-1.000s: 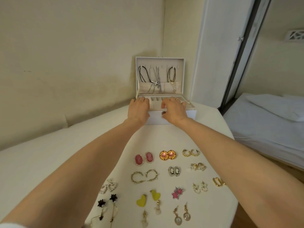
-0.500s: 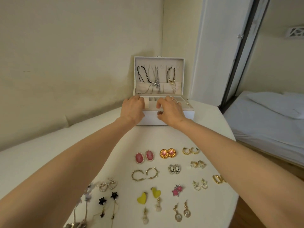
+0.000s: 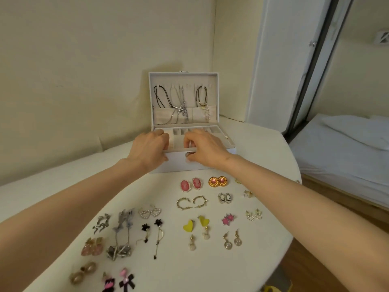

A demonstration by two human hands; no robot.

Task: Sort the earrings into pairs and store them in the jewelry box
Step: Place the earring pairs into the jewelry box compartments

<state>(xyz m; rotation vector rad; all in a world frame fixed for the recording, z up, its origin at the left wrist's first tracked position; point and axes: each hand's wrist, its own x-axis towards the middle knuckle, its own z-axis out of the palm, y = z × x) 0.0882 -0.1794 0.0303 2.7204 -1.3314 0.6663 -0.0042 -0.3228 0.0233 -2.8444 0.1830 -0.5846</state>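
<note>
The white jewelry box (image 3: 177,166) stands open at the far side of the white table (image 3: 263,157), necklaces hanging inside its raised lid. My left hand (image 3: 150,147) and my right hand (image 3: 205,147) grip its front wall, fingers curled over the rim into the tray, thumbs on the front. Earrings lie in pairs on the table in front of the box: pink ovals (image 3: 190,184), gold rounds (image 3: 217,181), thin hoops (image 3: 191,202), yellow hearts (image 3: 195,223), pink stars (image 3: 228,219), black flower drops (image 3: 151,228) and several more. My forearms hide a few at the right.
The table's curved edge (image 3: 293,207) drops off at the right to a wooden floor. A bed with white sheets (image 3: 341,152) lies beyond it. Walls close in behind the box and to the left.
The box has slid a little toward me with both hands on its front. The view has tipped down, bringing more earring pairs at the lower left into sight.
</note>
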